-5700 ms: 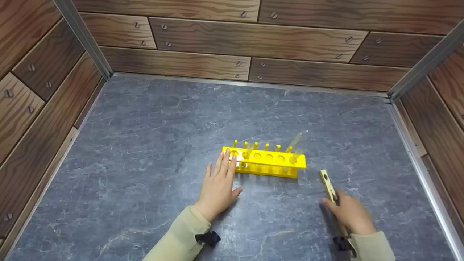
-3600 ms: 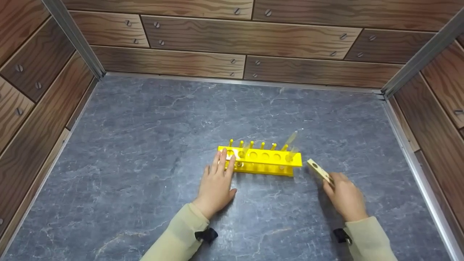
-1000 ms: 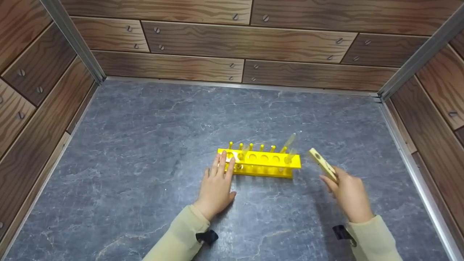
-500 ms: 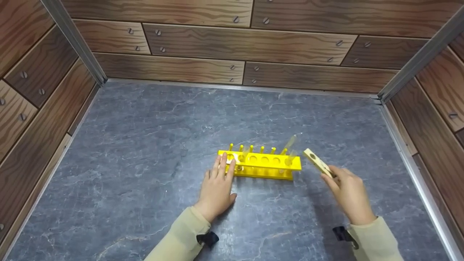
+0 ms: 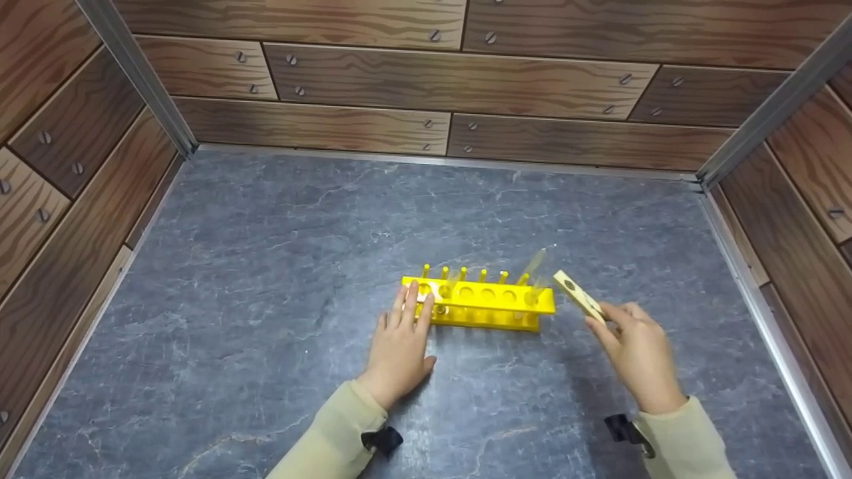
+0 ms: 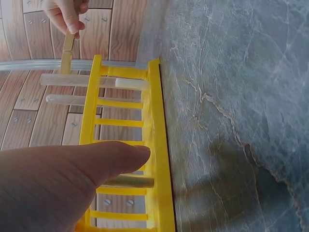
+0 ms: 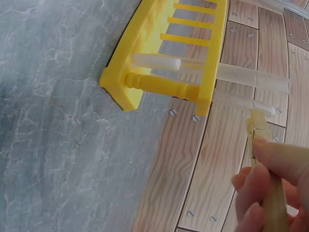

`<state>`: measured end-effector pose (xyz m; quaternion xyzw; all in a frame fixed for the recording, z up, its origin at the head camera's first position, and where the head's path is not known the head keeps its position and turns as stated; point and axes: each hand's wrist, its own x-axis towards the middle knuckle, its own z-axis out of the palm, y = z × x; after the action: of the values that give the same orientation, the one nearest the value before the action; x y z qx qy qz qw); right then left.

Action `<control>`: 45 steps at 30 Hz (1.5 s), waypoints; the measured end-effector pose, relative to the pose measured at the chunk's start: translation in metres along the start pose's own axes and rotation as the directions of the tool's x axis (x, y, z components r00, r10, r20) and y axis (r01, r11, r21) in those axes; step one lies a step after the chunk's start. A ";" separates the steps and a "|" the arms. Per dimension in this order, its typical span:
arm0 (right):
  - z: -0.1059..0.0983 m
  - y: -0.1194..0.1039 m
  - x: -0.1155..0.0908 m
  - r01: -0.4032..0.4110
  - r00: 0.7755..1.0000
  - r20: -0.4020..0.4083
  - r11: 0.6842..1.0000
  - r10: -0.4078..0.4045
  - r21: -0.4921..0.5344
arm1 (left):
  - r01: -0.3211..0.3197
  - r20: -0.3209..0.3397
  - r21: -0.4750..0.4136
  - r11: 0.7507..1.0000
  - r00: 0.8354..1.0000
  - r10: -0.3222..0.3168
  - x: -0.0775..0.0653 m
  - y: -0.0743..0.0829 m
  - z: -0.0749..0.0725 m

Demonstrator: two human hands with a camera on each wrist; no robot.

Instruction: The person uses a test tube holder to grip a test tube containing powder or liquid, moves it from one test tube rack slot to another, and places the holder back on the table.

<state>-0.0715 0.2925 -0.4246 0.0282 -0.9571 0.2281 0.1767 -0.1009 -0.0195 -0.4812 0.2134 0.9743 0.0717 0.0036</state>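
A yellow test tube rack (image 5: 479, 299) stands on the grey surface. My left hand (image 5: 399, 352) rests on its left end with fingers straight; its thumb (image 6: 116, 162) shows in the left wrist view. My right hand (image 5: 642, 359) pinches a wooden test tube clamp (image 5: 578, 294) between thumb and fingers. The clamp's front end is close to the rack's right end, by the top of a clear test tube (image 5: 534, 290); contact cannot be told. White contents (image 7: 157, 62) show low in that tube. Another tube (image 5: 538, 261) leans on a rear peg. A tube with brownish contents (image 6: 128, 181) sits near my left thumb.
Wood-patterned walls (image 5: 452, 73) enclose the back and both sides, joined by grey metal corner strips (image 5: 775, 113). A metal edge (image 5: 775, 319) runs along the right side of the surface. Several pegs (image 5: 483, 274) rise behind the rack.
My right hand has raised the clamp and brought it forward and left, up to the rack's right end. My left hand stays on the rack, which has not visibly shifted.
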 end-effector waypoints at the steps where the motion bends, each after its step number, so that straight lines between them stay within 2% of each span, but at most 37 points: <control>1: 0.000 0.000 0.000 0.000 1.000 0.000 1.000 0.000 0.001 | 0.001 0.002 -0.002 1.000 1.000 -0.001 0.000 0.000 0.000; 11: -0.003 -0.005 -0.001 -0.005 1.000 -0.004 1.000 0.005 0.015 | -0.015 -0.029 0.036 0.999 0.999 0.016 -0.001 0.000 0.000; 22: -0.008 -0.015 -0.001 -0.026 1.000 0.016 1.000 0.026 0.007 | -0.003 0.000 0.011 1.000 1.000 0.003 0.000 0.000 0.001; 36: -0.011 -0.024 -0.002 0.047 0.998 -0.051 0.999 -0.049 -0.025 | -0.002 -0.005 0.016 1.000 1.000 0.003 0.000 0.000 0.002; 45: -0.012 -0.030 -0.001 0.082 0.996 -0.035 0.996 -0.084 -0.047 | -0.009 -0.035 0.034 0.999 0.999 0.010 -0.001 0.000 0.002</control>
<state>-0.0630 0.2712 -0.4022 0.0597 -0.9565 0.1994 0.2042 -0.0999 -0.0192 -0.4834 0.2166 0.9743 0.0591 -0.0175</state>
